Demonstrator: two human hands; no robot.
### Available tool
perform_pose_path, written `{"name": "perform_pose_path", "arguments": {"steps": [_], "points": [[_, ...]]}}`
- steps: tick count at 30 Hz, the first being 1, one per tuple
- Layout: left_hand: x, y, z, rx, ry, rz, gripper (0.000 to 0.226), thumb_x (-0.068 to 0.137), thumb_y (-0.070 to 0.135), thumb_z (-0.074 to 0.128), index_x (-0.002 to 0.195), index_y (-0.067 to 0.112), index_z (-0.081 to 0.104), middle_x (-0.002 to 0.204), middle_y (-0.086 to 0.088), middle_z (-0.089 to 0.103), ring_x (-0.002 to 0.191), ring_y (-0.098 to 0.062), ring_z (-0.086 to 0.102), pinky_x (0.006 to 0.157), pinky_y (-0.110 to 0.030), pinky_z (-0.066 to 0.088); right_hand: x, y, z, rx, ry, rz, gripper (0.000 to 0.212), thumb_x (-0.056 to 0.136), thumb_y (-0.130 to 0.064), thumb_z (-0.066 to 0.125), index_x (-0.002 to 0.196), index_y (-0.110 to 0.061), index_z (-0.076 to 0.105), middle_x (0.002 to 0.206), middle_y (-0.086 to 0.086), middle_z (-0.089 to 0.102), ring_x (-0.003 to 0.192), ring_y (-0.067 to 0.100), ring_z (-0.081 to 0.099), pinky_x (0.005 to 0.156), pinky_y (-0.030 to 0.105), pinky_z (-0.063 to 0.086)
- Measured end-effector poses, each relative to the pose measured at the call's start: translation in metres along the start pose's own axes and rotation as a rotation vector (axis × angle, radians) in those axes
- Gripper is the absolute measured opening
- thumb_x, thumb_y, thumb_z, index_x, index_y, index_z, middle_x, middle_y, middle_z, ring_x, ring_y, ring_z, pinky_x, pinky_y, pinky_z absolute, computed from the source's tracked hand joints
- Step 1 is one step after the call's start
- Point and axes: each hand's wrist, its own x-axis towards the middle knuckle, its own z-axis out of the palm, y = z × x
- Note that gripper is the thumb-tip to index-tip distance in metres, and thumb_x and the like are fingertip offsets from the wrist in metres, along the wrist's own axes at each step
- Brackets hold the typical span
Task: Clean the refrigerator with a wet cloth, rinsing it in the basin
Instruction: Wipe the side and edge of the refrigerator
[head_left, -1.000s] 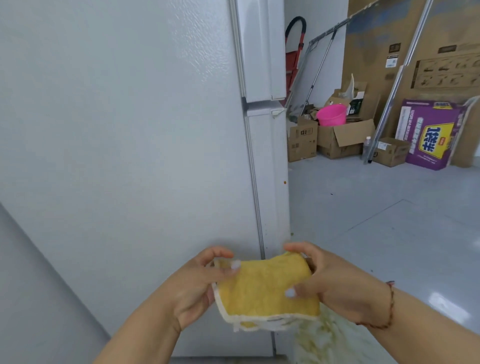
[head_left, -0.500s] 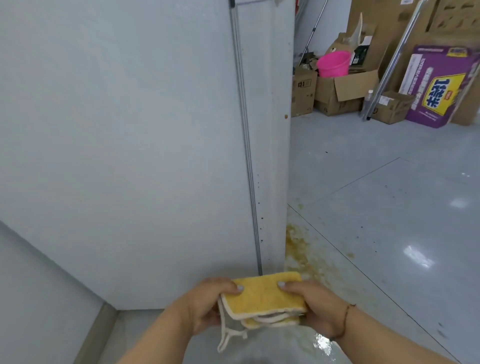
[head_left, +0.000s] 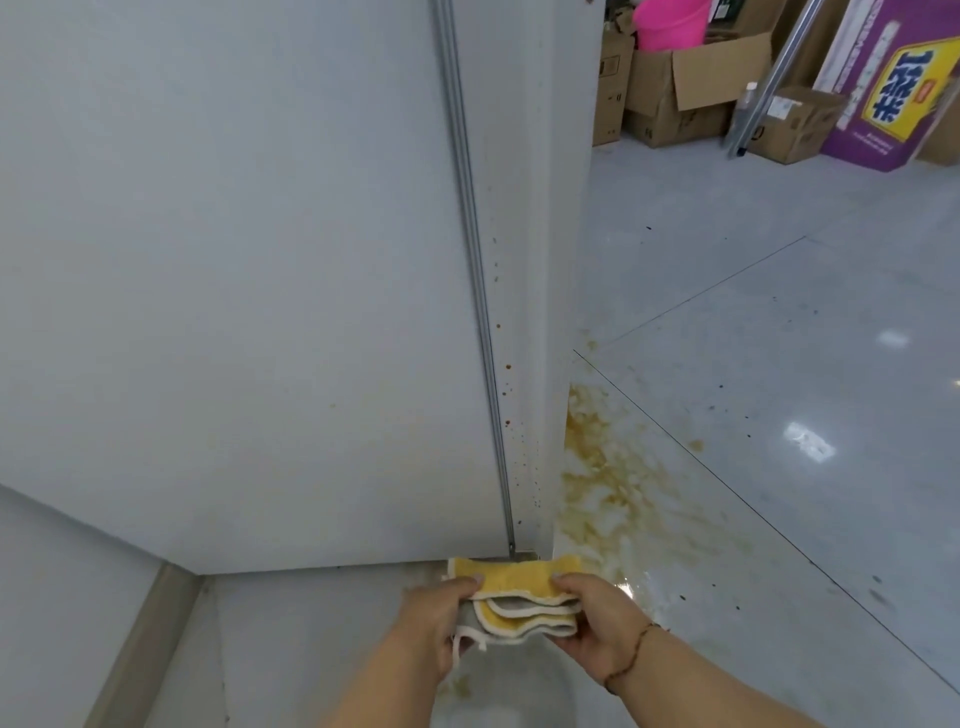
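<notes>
A folded yellow cloth with a white border (head_left: 517, 587) is held low, in front of the bottom corner of the white refrigerator (head_left: 260, 286). My left hand (head_left: 436, 621) grips its left end and my right hand (head_left: 597, 623) pinches its right end, thumbs on top. Small brown spatter dots run down the refrigerator's door edge (head_left: 511, 415) above the cloth. A pink basin (head_left: 670, 23) sits in a cardboard box far back at the top.
A yellowish stain (head_left: 602, 483) spreads on the glossy grey floor right of the refrigerator's base. Cardboard boxes (head_left: 680, 98), a purple carton (head_left: 893, 88) and a leaning metal pole (head_left: 769, 88) stand at the back right. A wall with a baseboard (head_left: 140, 639) lies to the left.
The view has tilted downward and both hands have lowered the cloth from mid-door height to the refrigerator's bottom corner. The cloth has been folded narrower.
</notes>
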Motion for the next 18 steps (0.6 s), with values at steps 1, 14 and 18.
{"name": "perform_pose_path", "arguments": {"steps": [1, 14, 18], "points": [[0.004, -0.001, 0.001, -0.023, 0.002, 0.01, 0.017, 0.083, 0.0, 0.068, 0.095, -0.01, 0.063, 0.085, -0.026, 0.071, 0.071, -0.035, 0.067, 0.078, -0.047, 0.056, 0.002, 0.001, 0.001, 0.017, 0.006, 0.006, 0.015, 0.096, -0.006, 0.048, 0.089, 0.002, 0.059, 0.081, 0.016, 0.062, 0.068, 0.03, 0.057, 0.049, 0.03, 0.05], [0.061, -0.013, 0.019, -0.146, 0.087, -0.012, 0.006, 0.088, -0.008, 0.058, 0.092, -0.012, 0.059, 0.091, -0.029, 0.066, 0.078, -0.041, 0.066, 0.083, -0.06, 0.052, 0.069, 0.019, 0.007, 0.295, 0.093, 0.039, 0.021, 0.1, 0.0, 0.035, 0.088, 0.008, 0.051, 0.085, 0.02, 0.055, 0.071, 0.035, 0.052, 0.035, 0.034, 0.05], [0.076, -0.014, 0.023, -0.233, 0.078, 0.024, 0.008, 0.093, -0.006, 0.051, 0.087, -0.01, 0.057, 0.084, -0.025, 0.063, 0.07, -0.034, 0.06, 0.079, -0.05, 0.051, 0.086, 0.02, 0.016, 0.449, 0.086, 0.038, 0.018, 0.1, 0.002, 0.033, 0.096, 0.01, 0.049, 0.088, 0.023, 0.051, 0.074, 0.035, 0.05, 0.034, 0.036, 0.05]]}}
